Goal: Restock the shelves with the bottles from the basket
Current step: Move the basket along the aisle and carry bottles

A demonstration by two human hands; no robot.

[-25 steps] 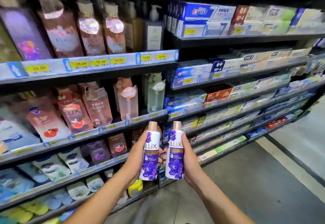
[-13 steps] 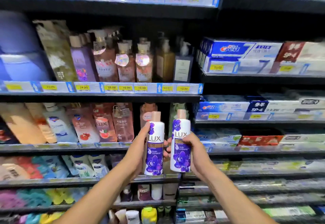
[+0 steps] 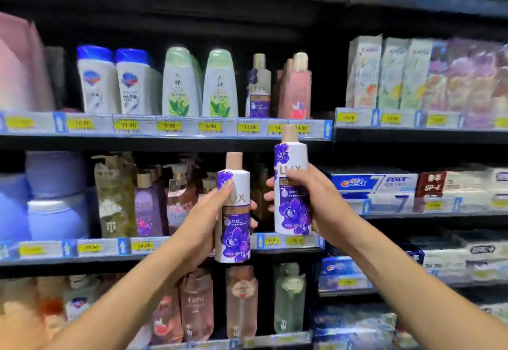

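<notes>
Left hand [image 3: 202, 222] grips the left LUX bottle [image 3: 235, 239] upright, in front of the shelves. Right hand [image 3: 320, 198] grips the right LUX bottle [image 3: 292, 212] higher, its cap overlapping the upper price strip [image 3: 165, 125].

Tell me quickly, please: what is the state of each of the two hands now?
Left hand: grips the lower LUX bottle.
Right hand: grips the higher LUX bottle.

I read LUX on the right bottle [image 3: 292, 209] and the left bottle [image 3: 236, 237] (its L covered). The upper price strip [image 3: 192, 125] shows 10.50, 11.90, 9.90, 9.90, 12.00. Rightward, a Crest box [image 3: 354, 183] and an SP-4 box [image 3: 430, 185].
</notes>
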